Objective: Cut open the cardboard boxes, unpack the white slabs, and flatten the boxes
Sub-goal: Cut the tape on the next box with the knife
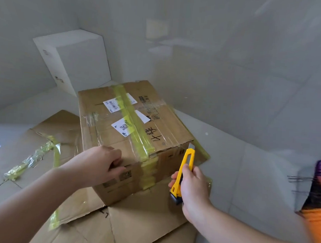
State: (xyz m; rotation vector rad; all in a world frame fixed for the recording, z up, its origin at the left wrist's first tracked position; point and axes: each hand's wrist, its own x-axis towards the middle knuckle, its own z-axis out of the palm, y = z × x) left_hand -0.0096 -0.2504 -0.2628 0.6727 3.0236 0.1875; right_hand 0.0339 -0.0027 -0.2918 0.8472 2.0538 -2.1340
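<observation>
A sealed cardboard box (135, 138) is seen at the centre of the floor, resting on flattened cardboard (129, 224). Its top seam is closed by a yellow-green tape strip (132, 118) whose long axis runs from the far edge to the near edge and folds down the near face.

The left hand (100, 164) is curled over the near left top edge, gripping the box to steady it. The right hand (192, 185) is closed round a yellow utility knife (184, 170), blade extended upward, its tip just beside the near right top corner.

The tape lies to the left of the blade, between the two hands; the right hand is judged the nearer to it.

Open floor is noted to the right. White slabs (74, 60) stand far left, near the wall.
</observation>
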